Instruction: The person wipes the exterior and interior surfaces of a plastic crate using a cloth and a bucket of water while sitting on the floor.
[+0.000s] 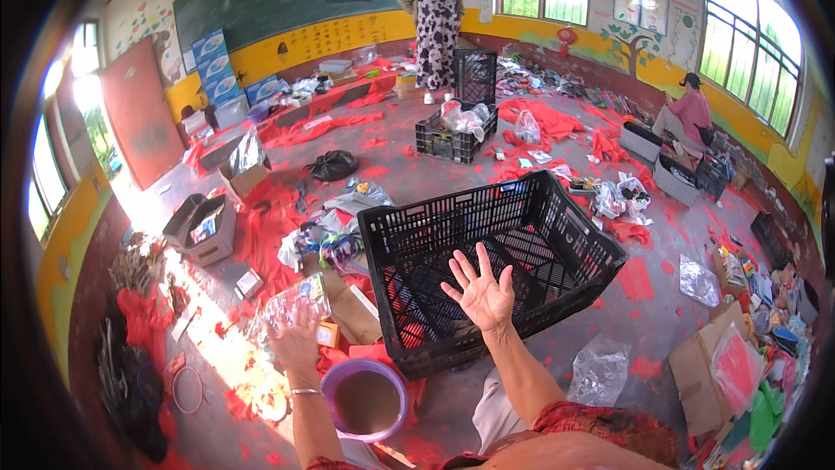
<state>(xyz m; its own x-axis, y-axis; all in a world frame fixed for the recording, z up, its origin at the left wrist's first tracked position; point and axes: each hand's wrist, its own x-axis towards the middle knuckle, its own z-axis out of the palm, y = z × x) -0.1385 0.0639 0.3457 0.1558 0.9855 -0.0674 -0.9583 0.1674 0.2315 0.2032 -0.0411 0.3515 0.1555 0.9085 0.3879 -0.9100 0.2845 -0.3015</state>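
My right hand (484,296) is raised with its palm up and fingers spread, in front of a large black plastic crate (435,355). Nothing lies in that palm. The crate has slatted walls and is tilted toward me, with an open top. My left hand (297,344), a bracelet on its wrist, is lifted over sunlit litter with fingers apart and holds nothing I can see. Near it are a small orange box (328,334) and an opened cardboard piece (352,306). Between my forearms stands a purple basin (329,383) of murky water.
Red cloth scraps and litter cover the floor. A clear plastic bag (600,370) lies to my right, near a heap with a cardboard box (700,374). A person (437,31) stands at the back by another black crate (448,141); a second person (689,118) sits at right.
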